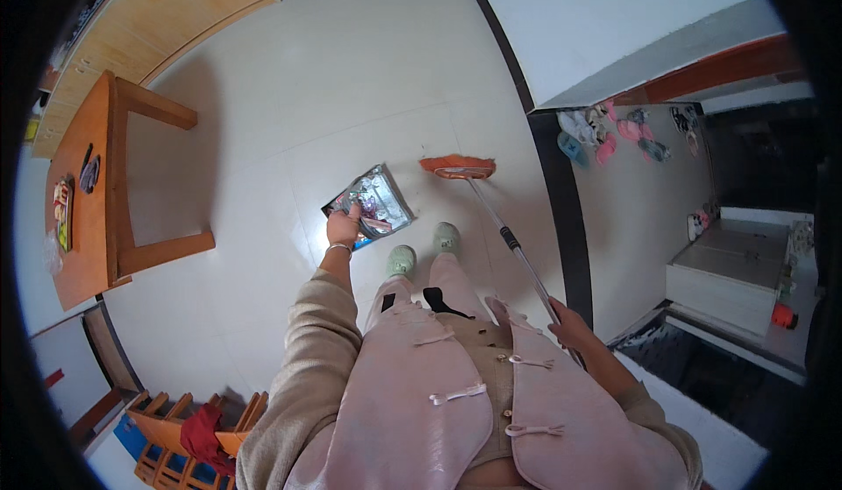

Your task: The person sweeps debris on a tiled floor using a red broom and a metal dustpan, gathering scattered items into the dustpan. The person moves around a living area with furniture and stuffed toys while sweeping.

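Observation:
My left hand [344, 225] grips the near left side of a shallow, dark-edged tray-like container [385, 194]. Its inside looks silvery, and mixed colourful scraps lie in it; I cannot tell exactly what they are. My right hand [569, 323] is closed around the metal pole of a broom [490, 208], which has a black collar partway down. At the pole's far end, the orange broom head [458, 165] is at the tiled floor [355, 82], to the right of the container and apart from it. A few dark specks lie just beyond the bristles.
A wooden table [92, 227] stands at left, bearing a tray of packets. Light wooden cabinets [177, 9] line the far left. Stacked wooden chairs [177, 431] with a red cloth [202, 429] stand lower left. At right, past a black floor strip [566, 227], lie several slippers and shoes [605, 135].

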